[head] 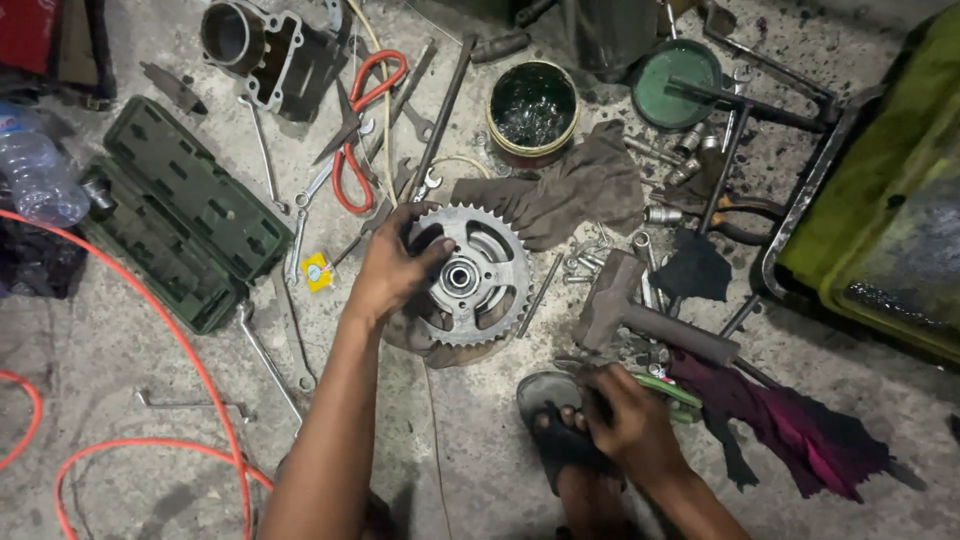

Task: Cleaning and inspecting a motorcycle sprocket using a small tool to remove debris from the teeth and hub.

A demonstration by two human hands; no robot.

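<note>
Though my right hand (632, 425) sits low by my sandalled foot (560, 432), I cannot make out what its curled fingers close on; something green (668, 392) pokes out just past them, half covered by a dark red rag (790, 425). My left hand (392, 272) is plainer: its fingers are spread over the left rim of the sprocket (470, 275), thumb toward the hub, gripping it where it lies flat on the floor (480, 450) on a scrap of cloth. A grey rag (570, 190) touches the sprocket's upper right teeth and hides whatever lies under it. The yellow-green tub (890, 190) at the right is cut off by the frame. Bare floor is left only near me, between my arms and inside the orange hose (190, 370); above, spanners, red-handled pliers (360, 120) and bolts crowd close. The open tin (532, 110) holds dark, glistening grease, its green lid (675, 80) beside it. The green case (180, 215) lies open, its slots hard to read.
</note>
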